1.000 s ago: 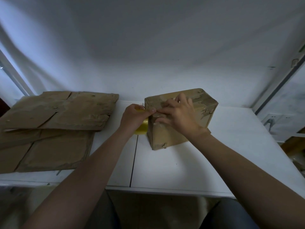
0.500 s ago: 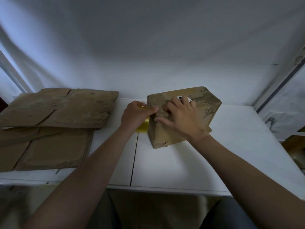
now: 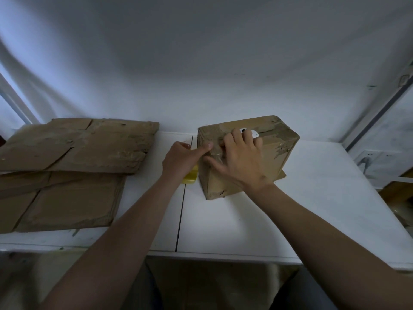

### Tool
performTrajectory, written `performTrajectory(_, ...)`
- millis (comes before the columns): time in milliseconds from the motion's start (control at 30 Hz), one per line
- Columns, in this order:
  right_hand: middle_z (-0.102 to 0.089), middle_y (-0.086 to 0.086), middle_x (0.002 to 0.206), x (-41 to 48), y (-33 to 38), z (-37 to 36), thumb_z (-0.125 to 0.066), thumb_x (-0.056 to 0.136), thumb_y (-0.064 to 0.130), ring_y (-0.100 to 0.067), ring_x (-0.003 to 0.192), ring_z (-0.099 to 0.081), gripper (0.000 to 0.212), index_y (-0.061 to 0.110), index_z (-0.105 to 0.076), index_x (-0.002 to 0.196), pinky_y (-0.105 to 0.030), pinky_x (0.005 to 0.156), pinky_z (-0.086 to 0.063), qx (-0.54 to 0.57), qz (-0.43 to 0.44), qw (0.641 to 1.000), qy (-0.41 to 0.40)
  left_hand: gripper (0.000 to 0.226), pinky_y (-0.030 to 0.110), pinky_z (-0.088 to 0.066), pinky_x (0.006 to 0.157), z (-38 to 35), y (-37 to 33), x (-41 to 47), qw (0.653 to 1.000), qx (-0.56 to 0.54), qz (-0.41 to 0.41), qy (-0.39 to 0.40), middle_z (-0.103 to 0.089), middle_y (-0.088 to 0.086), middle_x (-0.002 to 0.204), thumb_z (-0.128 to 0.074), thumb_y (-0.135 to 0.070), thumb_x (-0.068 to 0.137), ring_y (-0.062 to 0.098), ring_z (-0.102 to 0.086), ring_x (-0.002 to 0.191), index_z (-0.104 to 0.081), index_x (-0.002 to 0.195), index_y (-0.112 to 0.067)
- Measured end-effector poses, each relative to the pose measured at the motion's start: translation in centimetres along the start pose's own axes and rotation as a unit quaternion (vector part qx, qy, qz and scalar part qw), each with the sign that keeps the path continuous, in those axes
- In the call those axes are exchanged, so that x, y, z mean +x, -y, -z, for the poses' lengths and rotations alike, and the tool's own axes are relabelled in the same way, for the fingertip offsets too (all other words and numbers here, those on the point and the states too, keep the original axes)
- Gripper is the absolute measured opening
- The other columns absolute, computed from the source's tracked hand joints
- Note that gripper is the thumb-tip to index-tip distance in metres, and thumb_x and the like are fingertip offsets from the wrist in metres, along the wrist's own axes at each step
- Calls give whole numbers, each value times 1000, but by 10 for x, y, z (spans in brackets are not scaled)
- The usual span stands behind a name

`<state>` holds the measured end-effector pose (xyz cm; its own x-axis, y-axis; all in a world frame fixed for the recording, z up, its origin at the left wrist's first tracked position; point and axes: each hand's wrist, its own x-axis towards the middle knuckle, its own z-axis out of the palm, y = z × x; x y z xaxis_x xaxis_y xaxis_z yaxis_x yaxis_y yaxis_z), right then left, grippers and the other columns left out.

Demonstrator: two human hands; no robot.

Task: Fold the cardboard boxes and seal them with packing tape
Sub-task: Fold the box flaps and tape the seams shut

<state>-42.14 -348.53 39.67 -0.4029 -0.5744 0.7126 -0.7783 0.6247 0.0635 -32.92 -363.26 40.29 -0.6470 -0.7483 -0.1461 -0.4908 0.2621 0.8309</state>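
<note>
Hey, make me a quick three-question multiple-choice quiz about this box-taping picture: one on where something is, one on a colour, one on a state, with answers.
1. Where do the flattened cardboard sheets lie on the table?
A) to the left of the folded box
B) on top of it
C) to its right

2. What colour is the tape roll in the left hand?
A) red
B) yellow
C) black

3. How is the right hand?
A) clenched in a fist
B) gripping scissors
C) spread flat on the box top

Answers:
1 A: the sheets are stacked at the table's left end, apart from the box.
2 B: a yellow roll shows below the left hand.
3 C: its fingers lie straight across the box top.
</note>
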Motion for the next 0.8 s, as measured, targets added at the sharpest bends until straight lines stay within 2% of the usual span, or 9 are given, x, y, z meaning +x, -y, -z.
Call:
performTrajectory(100, -56, -9, 92, 1, 18, -4, -60, 81, 63, -30, 87, -50, 52, 12, -54, 85, -41, 70, -29, -16, -28, 999, 6, 94, 43, -49, 98, 1, 1, 1, 1000, -3, 4, -8, -61, -4, 121, -69, -85, 61, 20, -60, 111, -57, 126, -18)
performTrajectory(167, -57, -5, 93, 0, 10, -8, -65, 78, 65, -29, 89, -50, 52, 14, -56, 87, -38, 70, -25, 13, 14, 1000, 10, 90, 42, -49, 98, 3, 1, 2, 1000, -3, 0, -15, -57, -7, 116, -71, -82, 62, 19, -58, 110, -57, 125, -19)
performTrajectory(267, -66, 11, 95, 6, -20, -10, -63, 73, 73, -24, 89, -52, 51, 27, -73, 94, -32, 72, -15, 116, 81, 990, 17, 87, 41, -49, 97, 3, 1, 3, 1000, -15, -9, -13, -54, -9, 113, -72, -81, 62, 17, -57, 109, -55, 122, -21)
performTrajectory(433, -74, 12, 117, 8, -50, -4, -63, 82, 60, -26, 95, -58, 43, 33, -77, 114, -35, 76, -28, 190, 121, 973, 57, 85, 42, -49, 95, -1, -2, 1, 1000, -21, -5, -13, -57, -6, 116, -72, -80, 63, 19, -57, 106, -55, 124, -23)
performTrajectory(500, -74, 13, 116, 16, -59, 6, -58, 91, 59, -23, 92, -58, 41, 31, -77, 114, -38, 78, -37, 200, 127, 970, 59, 80, 39, -49, 90, 0, -3, -1, 999, -5, -11, -32, -58, -7, 111, -71, -81, 64, 18, -57, 102, -55, 119, -25)
performTrajectory(600, -67, 11, 129, 37, -77, 19, -47, 98, 63, -26, 105, -52, 47, 31, -73, 121, -47, 90, -44, 149, -18, 984, 95, 81, 39, -51, 89, 1, -5, -3, 998, 18, -26, -59, -58, -9, 107, -69, -84, 62, 18, -59, 101, -56, 118, -26)
performTrajectory(667, -54, 8, 144, 47, -88, 19, -47, 93, 71, -31, 125, -39, 56, 30, -68, 126, -47, 101, -36, 62, -114, 968, 216, 80, 39, -51, 90, 2, -7, -4, 997, 26, -34, -66, -58, -10, 107, -69, -84, 62, 18, -59, 100, -57, 118, -27)
performTrajectory(733, -51, 4, 142, 52, -93, 19, -57, 89, 70, -31, 130, -32, 52, 27, -69, 115, -45, 103, -30, 74, -153, 945, 278, 82, 40, -52, 91, 2, -7, -6, 997, 25, -36, -67, -60, -9, 108, -69, -84, 61, 18, -60, 100, -57, 119, -27)
performTrajectory(800, -52, 3, 137, 57, -99, 23, -69, 86, 60, -30, 131, -32, 35, 28, -65, 101, -41, 102, -29, 131, -193, 933, 274, 83, 41, -53, 90, 2, -9, -8, 997, 18, -35, -67, -62, -7, 110, -68, -86, 61, 19, -62, 101, -57, 119, -28)
